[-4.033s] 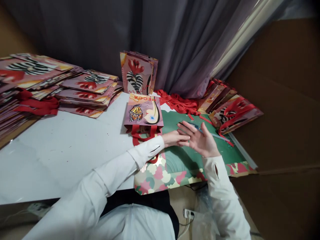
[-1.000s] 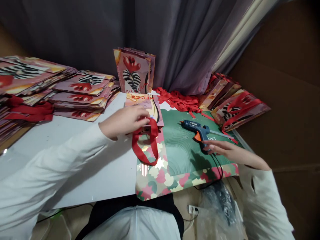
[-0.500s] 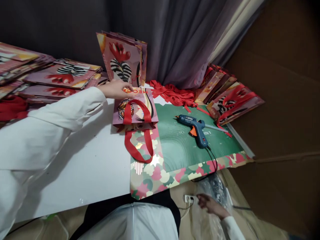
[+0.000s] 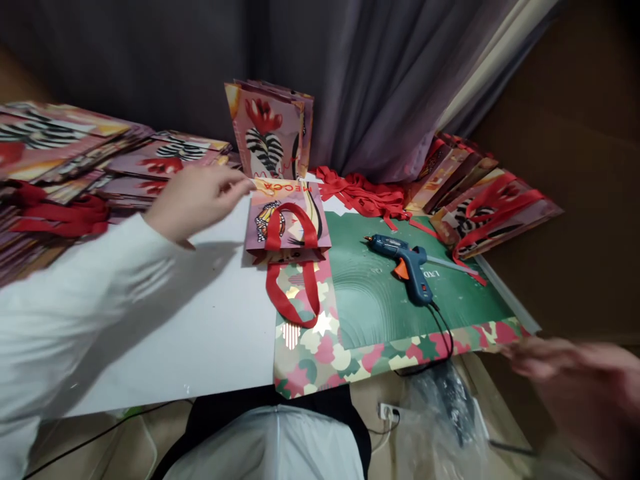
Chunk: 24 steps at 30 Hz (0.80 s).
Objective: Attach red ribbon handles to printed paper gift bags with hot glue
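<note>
My left hand [image 4: 197,197] is over the white tabletop, fingers stretched out and holding nothing, with its fingertips at the upper left corner of a small paper gift bag [image 4: 290,230]. I cannot tell if they touch it. The bag lies flat, with a butterfly print and two red ribbon handles [image 4: 291,313] at its near end. At the right edge of the view, my right hand [image 4: 580,373] is smeared by motion, near the table's right front corner. A blue glue gun [image 4: 403,263] with an orange trigger rests on a green sheet [image 4: 370,303], right of the bag.
A pile of red ribbons [image 4: 365,193] lies behind the glue gun. Finished-looking bags [image 4: 495,210] with red handles stand at the back right. Flat bags [image 4: 175,157] are stacked at the left, and others [image 4: 267,133] stand upright by the curtain. A cord [image 4: 445,333] hangs over the front edge.
My left hand has drawn back to the left from the bag's top edge. My right hand has risen from below the table and moved right. The view has shifted a little.
</note>
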Motion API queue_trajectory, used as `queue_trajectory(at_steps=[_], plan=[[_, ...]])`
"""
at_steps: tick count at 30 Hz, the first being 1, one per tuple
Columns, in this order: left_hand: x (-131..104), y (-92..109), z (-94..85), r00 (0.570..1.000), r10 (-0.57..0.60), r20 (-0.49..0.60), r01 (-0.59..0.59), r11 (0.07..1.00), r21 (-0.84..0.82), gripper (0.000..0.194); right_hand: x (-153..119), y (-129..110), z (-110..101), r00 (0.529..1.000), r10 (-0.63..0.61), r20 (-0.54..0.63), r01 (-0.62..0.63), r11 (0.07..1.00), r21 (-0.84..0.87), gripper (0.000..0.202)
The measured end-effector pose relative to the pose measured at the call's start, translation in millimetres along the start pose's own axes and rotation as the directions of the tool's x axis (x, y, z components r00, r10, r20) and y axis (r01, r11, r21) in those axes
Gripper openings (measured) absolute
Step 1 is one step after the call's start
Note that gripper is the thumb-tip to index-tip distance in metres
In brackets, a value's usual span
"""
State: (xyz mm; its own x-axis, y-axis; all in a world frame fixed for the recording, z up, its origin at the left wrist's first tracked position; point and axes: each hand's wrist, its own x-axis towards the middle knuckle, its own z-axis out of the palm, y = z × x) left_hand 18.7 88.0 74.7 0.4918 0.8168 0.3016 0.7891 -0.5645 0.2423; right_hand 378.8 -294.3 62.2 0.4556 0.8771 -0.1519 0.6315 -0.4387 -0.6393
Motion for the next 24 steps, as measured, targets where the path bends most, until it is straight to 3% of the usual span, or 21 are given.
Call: queue_trajectory(at_steps=[1, 3, 4, 5, 7, 9, 11, 14, 24], plan=[[-17.9, 10.2, 3.2, 0.999, 0.050, 0.020, -0.049, 0.998, -0.028, 0.049, 17.7, -30.9, 18.1, 0.991, -0.120, -0.057, 0.127, 0.982, 0.138, 0.047], [-52.0, 30.0, 18.8, 0.976, 0.144, 0.162, -0.132, 0.988, -0.081, 0.045, 58.8, -88.1, 69.7, 0.940, -0.307, 0.153, 0.275, 0.941, 0.199, 0.037], [-66.4, 38.3, 30.6, 0.951, 0.199, 0.238, -0.176, 0.978, -0.115, 0.043, 79.8, -111.6, 99.3, 0.880, -0.417, 0.226, 0.388, 0.907, 0.165, 0.035], [-77.9, 44.8, 44.1, 0.921, 0.254, 0.295, -0.225, 0.966, -0.130, 0.042, 99.8, -130.5, 128.8, 0.823, -0.509, 0.252, 0.502, 0.860, 0.094, 0.037], [-90.6, 52.0, 72.1, 0.905, 0.280, 0.320, -0.272, 0.960, -0.073, 0.044, 133.5, -154.3, 180.0, 0.760, -0.596, 0.260, 0.637, 0.762, -0.114, 0.048], [-90.2, 52.2, 95.3, 0.910, 0.223, 0.350, -0.243, 0.970, 0.013, 0.047, 156.4, -162.9, 213.5, 0.763, -0.584, 0.279, 0.647, 0.685, -0.336, 0.053], [-81.6, 48.7, 109.3, 0.916, 0.188, 0.355, -0.217, 0.975, 0.044, 0.046, 169.2, -163.5, 228.6, 0.784, -0.557, 0.275, 0.619, 0.662, -0.423, 0.048], [-67.6, 44.0, 115.6, 0.921, 0.161, 0.355, -0.192, 0.980, 0.052, 0.045, 175.7, -162.4, 232.9, 0.793, -0.540, 0.282, 0.606, 0.648, -0.462, 0.041], [-57.5, 40.4, 100.7, 0.895, 0.033, 0.444, -0.077, 0.994, 0.081, 0.042, 181.4, -166.1, 238.2, 0.869, -0.422, 0.260, 0.491, 0.662, -0.566, 0.037]])
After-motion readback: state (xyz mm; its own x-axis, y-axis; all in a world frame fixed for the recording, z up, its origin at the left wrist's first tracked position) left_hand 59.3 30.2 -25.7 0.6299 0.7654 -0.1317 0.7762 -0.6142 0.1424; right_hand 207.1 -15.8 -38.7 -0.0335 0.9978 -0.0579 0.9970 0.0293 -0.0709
